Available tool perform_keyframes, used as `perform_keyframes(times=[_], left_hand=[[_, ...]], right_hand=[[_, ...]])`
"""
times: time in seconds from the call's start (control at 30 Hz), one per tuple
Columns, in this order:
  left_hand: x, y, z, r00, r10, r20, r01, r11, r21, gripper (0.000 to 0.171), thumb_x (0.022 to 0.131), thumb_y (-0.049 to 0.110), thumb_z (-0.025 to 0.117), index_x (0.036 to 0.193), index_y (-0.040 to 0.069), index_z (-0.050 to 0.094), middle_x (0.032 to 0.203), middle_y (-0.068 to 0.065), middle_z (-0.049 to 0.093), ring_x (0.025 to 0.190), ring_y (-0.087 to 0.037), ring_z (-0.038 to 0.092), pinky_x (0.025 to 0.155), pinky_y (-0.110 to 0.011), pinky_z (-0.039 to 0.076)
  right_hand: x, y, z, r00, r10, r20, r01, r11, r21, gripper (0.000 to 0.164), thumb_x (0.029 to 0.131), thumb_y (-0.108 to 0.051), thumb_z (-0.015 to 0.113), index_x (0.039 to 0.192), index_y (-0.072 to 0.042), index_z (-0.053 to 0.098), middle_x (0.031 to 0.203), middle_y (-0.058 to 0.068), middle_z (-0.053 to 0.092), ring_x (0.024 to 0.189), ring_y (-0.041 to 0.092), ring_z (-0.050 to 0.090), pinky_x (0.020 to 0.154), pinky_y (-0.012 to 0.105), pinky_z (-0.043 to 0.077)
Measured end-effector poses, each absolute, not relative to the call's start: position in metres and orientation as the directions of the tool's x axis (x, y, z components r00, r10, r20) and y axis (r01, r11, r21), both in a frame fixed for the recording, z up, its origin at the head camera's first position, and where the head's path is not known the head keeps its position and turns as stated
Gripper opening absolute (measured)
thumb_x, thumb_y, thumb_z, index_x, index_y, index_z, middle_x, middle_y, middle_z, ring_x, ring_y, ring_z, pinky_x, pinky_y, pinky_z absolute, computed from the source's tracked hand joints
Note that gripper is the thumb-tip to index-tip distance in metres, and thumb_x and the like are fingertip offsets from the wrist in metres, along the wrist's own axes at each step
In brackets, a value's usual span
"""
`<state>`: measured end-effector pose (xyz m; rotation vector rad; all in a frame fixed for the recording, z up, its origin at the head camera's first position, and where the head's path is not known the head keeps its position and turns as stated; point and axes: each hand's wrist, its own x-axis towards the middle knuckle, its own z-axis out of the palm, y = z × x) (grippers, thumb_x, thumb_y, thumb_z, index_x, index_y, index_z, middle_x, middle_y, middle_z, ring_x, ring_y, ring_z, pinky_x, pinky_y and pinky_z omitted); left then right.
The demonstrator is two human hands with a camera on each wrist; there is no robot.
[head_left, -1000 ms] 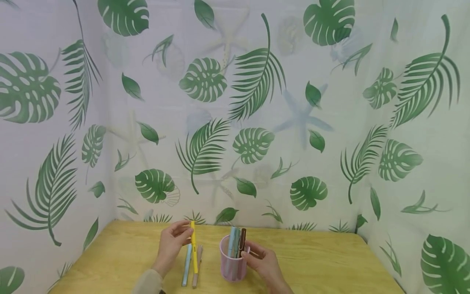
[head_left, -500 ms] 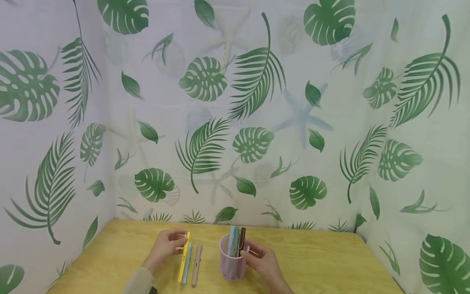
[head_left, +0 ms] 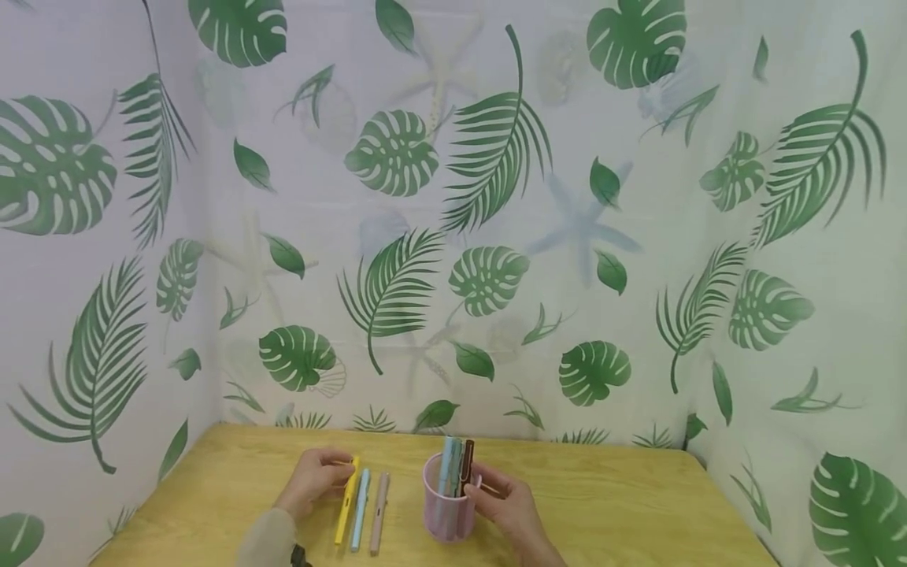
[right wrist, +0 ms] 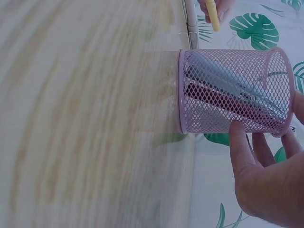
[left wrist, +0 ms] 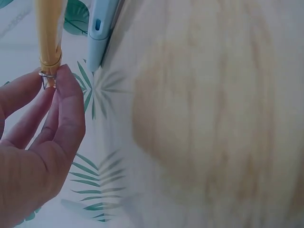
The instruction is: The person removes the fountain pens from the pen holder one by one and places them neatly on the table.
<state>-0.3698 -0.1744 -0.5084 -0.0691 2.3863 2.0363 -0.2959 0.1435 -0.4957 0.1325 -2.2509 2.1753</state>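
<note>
My left hand (head_left: 316, 480) pinches a yellow pen (head_left: 347, 501) by its clip end, between thumb and fingertips. In the right wrist view the yellow pen (right wrist: 212, 15) appears slightly above the tabletop. Just right of it on the table lies a light blue pen (head_left: 360, 510), then a pinkish-grey pen (head_left: 379, 513), roughly parallel. With thumb and fingers my right hand (head_left: 512, 508) grips the right side of a pink mesh pen cup (head_left: 449, 521), which stands upright. Light blue (head_left: 446, 466), grey-green (head_left: 457, 471) and dark brown (head_left: 466, 468) pens lean inside it.
The wooden table (head_left: 609, 504) reaches back to a white curtain (head_left: 496, 409) printed with green leaves. The same curtain encloses the left and right sides. A dark band (head_left: 300, 556) shows at the left wrist.
My left hand has moved left and down with the yellow pen, carrying it from over the other two loose pens to their left side. My right hand stays on the cup.
</note>
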Motion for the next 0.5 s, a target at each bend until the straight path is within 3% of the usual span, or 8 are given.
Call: perform_keyframes(times=[0.5], left_hand=[[-0.3746,-0.1748,-0.5134,-0.992,-0.075,-0.098,-0.112,0.211,0.971,0.027,0.083,-0.007,0.067,0.109,-0.011,0.061,0.085,-0.012,0.067,0.067,-0.016,0.063,0.060,-0.031,0.058]], right_hand=[[-0.2955,0.1437,-0.4980,-0.996,-0.053,0.077,-0.078,0.020,-0.997,0.054,0.090,-0.020,0.073,0.135,0.004,0.054,0.139,0.030,0.051,0.125,0.040,0.055,0.092,0.037,0.055]])
